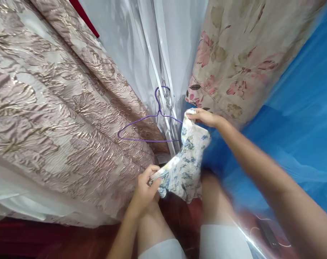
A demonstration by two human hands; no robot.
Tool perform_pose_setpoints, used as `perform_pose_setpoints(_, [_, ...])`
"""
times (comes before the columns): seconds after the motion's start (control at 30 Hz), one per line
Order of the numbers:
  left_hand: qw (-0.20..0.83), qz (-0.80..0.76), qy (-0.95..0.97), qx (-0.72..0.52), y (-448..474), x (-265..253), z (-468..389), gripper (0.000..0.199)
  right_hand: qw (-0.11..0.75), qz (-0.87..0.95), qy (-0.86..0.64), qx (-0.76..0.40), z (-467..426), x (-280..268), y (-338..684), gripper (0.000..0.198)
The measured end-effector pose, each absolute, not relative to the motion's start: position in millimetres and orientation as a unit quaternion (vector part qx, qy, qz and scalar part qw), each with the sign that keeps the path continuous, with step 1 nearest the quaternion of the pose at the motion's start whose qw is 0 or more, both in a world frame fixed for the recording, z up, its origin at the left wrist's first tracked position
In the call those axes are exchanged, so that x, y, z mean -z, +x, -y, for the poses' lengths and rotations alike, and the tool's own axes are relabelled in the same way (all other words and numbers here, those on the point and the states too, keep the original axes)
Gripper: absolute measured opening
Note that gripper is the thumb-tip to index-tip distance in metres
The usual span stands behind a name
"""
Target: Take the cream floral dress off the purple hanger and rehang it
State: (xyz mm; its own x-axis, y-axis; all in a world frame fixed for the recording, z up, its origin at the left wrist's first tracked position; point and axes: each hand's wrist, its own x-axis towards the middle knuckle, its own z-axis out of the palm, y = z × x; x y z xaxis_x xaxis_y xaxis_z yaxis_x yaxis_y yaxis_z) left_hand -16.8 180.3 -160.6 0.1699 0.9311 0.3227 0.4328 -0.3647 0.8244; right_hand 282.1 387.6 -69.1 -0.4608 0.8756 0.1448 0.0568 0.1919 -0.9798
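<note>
A small white garment with a blue floral print is stretched between my two hands; I cannot make out its exact kind. My left hand pinches its lower left edge between thumb and fingers. At the upper corner, my right hand grips the cloth by the purple hanger's right end. The purple hanger hangs by its hook from white straps. Its left arm is bare, while the right end disappears behind the garment.
A pinkish embossed floral curtain fills the left side. White straps hang in the middle before pale sheeting. On the right are a pink-flowered cloth and blue sheeting. A dark object lies on the reddish floor.
</note>
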Motion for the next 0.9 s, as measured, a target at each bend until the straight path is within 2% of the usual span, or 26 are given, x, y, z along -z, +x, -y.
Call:
perform_pose_setpoints(0.1, [0.222,-0.521,0.709,-0.420,-51.9,174.7,-188.3,0.014,0.332,0.686,-0.333,-0.555,-367.7,72.7,276.4,0.044])
perform_pose_setpoints(0.2, [0.140,-0.550,0.730,-0.381,-89.0,182.4,-213.8,0.016,0.365,0.667,-0.332,-0.559,-347.8,73.8,277.2,0.046])
perform_pose_setpoints(0.37, [0.107,-0.567,0.751,-0.322,-122.6,179.7,-272.0,0.016,0.361,0.672,-0.343,-0.549,-333.9,64.3,278.2,0.040])
perform_pose_setpoints(0.6, [-0.018,-0.548,0.659,-0.515,-122.8,131.8,-343.7,0.015,0.363,0.660,-0.400,-0.522,-331.1,59.1,279.1,0.044])
perform_pose_setpoints(0.77, [0.014,-0.492,0.611,-0.620,-103.5,97.5,-387.2,0.014,0.344,0.627,-0.418,-0.561,-332.2,55.6,277.3,0.047])
perform_pose_setpoints(0.83, [0.071,-0.488,0.621,-0.609,-95.3,93.2,-390.4,0.026,0.340,0.637,-0.421,-0.549,-333.4,59.4,277.1,0.048])
perform_pose_setpoints(0.9, [0.121,-0.487,0.650,-0.571,-89.9,94.5,-382.5,0.033,0.374,0.662,-0.424,-0.492,-332.6,69.3,280.5,0.050])
